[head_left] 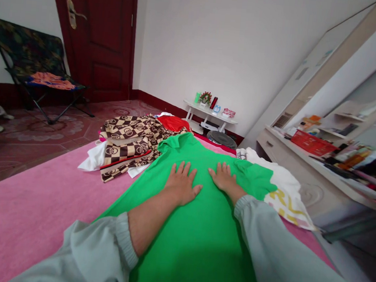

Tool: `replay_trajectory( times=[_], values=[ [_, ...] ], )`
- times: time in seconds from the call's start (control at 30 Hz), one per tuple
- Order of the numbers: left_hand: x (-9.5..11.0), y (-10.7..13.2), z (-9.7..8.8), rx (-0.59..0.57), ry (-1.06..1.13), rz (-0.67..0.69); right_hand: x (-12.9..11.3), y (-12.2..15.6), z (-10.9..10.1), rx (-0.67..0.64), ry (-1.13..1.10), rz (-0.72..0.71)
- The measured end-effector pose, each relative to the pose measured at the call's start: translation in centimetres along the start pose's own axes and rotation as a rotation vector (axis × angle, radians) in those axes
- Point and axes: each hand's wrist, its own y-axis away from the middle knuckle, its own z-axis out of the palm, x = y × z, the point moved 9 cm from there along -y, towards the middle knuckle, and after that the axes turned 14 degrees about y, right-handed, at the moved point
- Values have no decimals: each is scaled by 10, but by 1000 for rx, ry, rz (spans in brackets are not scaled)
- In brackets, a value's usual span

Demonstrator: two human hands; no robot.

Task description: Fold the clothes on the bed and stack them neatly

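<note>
A green T-shirt [195, 238] lies spread out on the pink bed cover [44, 207], its collar end pointing away from me. My left hand [181, 183] rests flat on the upper left of the shirt, fingers apart. On the upper right of the shirt lies my right hand [224, 177], palm down with its fingers stretched out. Neither hand grips the cloth. One short sleeve [257, 178] reaches out to the right, over part of a white garment with yellow letters [289, 207].
Brown-and-beige checked clothing [129, 136] and a red garment [174, 123] are heaped at the bed's far left. To the right stands a dresser [282, 153] with a red basket [313, 143]. A folding chair [37, 57], door [108, 37] and small white shelf [210, 111] stand beyond.
</note>
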Motion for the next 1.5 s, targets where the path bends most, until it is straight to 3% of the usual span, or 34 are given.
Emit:
replay_trajectory(
  times=[0.13,0.3,0.4,0.5,0.57,0.63,0.73,0.83,0.93,1.1,1.23,1.33,1.5],
  values=[
    [-1,-1,1,9,-14,9,0,42,-5,154,-1,-27],
    [-1,2,2,34,-8,24,15,63,8,137,-20,32],
    [-2,0,-13,150,22,42,14,63,4,162,-17,43],
    [-8,-20,-33,242,76,76,12,63,1,183,-18,41],
    [-18,-45,-37,186,153,73,11,64,1,186,-21,39],
    [-33,-75,-32,42,224,33,12,63,3,179,-21,36],
    [-56,-112,-19,-148,151,-39,13,62,5,167,-21,30],
    [-75,-138,-15,-188,53,-112,13,62,5,165,-36,24],
    [-77,-152,-13,-176,-3,-146,12,64,3,166,-51,22],
    [-48,-147,-4,-102,-58,-143,13,65,1,163,-54,29],
    [-13,-132,17,-122,-49,67,13,63,2,176,-51,26],
    [-9,-126,29,-182,-68,62,14,62,3,179,-49,28],
    [-12,-103,26,-244,-91,-66,12,61,5,152,-33,28]
  ],
)
